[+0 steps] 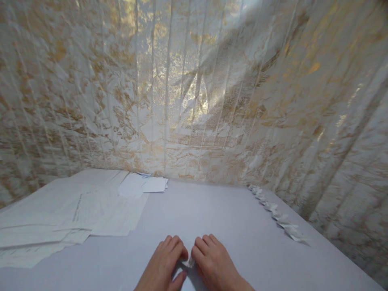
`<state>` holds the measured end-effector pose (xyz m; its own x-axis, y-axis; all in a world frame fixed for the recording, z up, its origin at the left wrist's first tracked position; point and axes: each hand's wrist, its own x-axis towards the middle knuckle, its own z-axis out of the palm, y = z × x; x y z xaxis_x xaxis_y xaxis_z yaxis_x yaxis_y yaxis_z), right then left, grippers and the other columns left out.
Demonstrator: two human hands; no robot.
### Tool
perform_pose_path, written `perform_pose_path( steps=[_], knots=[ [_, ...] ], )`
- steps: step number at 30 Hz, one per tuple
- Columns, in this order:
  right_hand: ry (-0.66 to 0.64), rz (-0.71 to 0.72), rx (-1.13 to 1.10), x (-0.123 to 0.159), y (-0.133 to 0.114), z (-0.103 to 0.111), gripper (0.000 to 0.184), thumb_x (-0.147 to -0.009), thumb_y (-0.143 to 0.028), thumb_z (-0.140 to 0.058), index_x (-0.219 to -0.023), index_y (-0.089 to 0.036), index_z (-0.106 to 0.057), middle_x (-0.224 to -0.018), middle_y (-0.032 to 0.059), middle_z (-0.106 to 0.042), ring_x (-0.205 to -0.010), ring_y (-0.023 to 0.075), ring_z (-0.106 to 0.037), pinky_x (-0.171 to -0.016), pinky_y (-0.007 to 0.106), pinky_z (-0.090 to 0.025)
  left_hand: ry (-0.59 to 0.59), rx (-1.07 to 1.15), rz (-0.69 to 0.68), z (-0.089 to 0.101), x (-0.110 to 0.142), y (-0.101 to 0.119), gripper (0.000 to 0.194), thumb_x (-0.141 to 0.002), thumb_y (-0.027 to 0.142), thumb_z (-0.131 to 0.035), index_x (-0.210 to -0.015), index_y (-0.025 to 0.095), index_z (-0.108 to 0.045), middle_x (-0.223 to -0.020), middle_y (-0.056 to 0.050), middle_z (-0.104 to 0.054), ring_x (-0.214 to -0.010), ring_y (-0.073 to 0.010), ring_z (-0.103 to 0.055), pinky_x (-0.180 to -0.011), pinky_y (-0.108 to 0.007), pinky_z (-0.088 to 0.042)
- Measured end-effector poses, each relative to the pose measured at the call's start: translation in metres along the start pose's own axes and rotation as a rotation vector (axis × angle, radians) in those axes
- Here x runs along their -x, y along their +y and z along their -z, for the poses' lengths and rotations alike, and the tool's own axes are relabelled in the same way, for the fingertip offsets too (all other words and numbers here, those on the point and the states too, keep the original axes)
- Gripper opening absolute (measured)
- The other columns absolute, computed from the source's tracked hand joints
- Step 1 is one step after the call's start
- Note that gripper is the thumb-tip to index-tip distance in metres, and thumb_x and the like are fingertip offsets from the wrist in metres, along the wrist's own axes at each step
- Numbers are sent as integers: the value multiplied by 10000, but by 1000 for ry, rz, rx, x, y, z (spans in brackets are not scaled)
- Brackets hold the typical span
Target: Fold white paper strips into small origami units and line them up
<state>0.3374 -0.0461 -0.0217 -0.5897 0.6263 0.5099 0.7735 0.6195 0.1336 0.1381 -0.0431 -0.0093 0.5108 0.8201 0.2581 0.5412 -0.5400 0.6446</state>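
Note:
Low in the middle of the head view, my left hand (168, 258) and my right hand (212, 258) meet close together over the table. Between their curled fingers is a small folded piece of white paper (190, 262). The fingers of both hands are closed on it, and they cover most of its shape. A bit of white shows below, between the left thumb and the right palm.
White sheets of paper (103, 214) lie overlapping on the left of the pale table (209, 210). Small paper pieces (154, 184) rest at the back. Several folded paper shapes (281, 220) form a row along the right edge. A patterned shiny curtain (182, 89) hangs behind.

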Motion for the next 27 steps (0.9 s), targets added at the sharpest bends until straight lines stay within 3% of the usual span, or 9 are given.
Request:
perform_pose_path(
  steps=[2, 6, 9, 13, 21, 27],
  knots=[
    [-82, -39, -77, 1, 0, 0, 154, -836, -57, -667, -864, -205, -637, -861, 37, -690, -794, 213, -607, -741, 324, -418, -54, -94, 17, 1, 0, 0, 148, -755, 123, -623, -863, 219, -588, -990, -43, -636, -988, -268, -546, -891, -398, -396],
    [-233, -268, -432, -1, 5, 10, 143, -826, -87, -739, -884, -216, -717, -921, 2, -705, -893, 182, -632, -833, 293, -420, -101, -174, 50, 5, -5, -3, 12, -863, 181, -637, -862, 187, -627, -963, -58, -659, -967, -272, -563, -858, -399, -393],
    [-238, -442, -612, -4, 11, 16, 124, -841, -126, -769, -754, -197, -717, -871, -8, -687, -898, 175, -619, -927, 319, -387, -87, -192, 68, 7, -9, -5, 49, -903, 204, -630, -861, 186, -647, -952, -54, -667, -955, -266, -566, -849, -395, -384],
    [-197, -645, -673, -8, 13, 16, 189, -814, -146, -797, -673, -168, -671, -834, -2, -649, -920, 200, -586, -909, 333, -372, -63, -180, 121, 7, -11, -4, 84, -897, 197, -637, -815, 183, -645, -939, -49, -659, -953, -262, -563, -842, -390, -372],
    [-201, -653, -633, -12, 7, 16, 141, -817, -144, -753, -709, -169, -665, -882, 19, -639, -957, 227, -545, -880, 342, -366, -66, -108, 179, 9, -14, -2, 52, -829, 151, -637, -785, 178, -640, -952, -40, -645, -984, -262, -557, -855, -388, -351],
    [-218, -640, -597, -12, 5, 18, 126, -813, -110, -730, -724, -164, -659, -905, 28, -635, -966, 228, -551, -933, 365, -348, -67, -128, 176, 7, -16, 1, 115, -862, 253, -645, -772, 180, -647, -961, -48, -637, -977, -267, -556, -846, -389, -350]
  ],
)
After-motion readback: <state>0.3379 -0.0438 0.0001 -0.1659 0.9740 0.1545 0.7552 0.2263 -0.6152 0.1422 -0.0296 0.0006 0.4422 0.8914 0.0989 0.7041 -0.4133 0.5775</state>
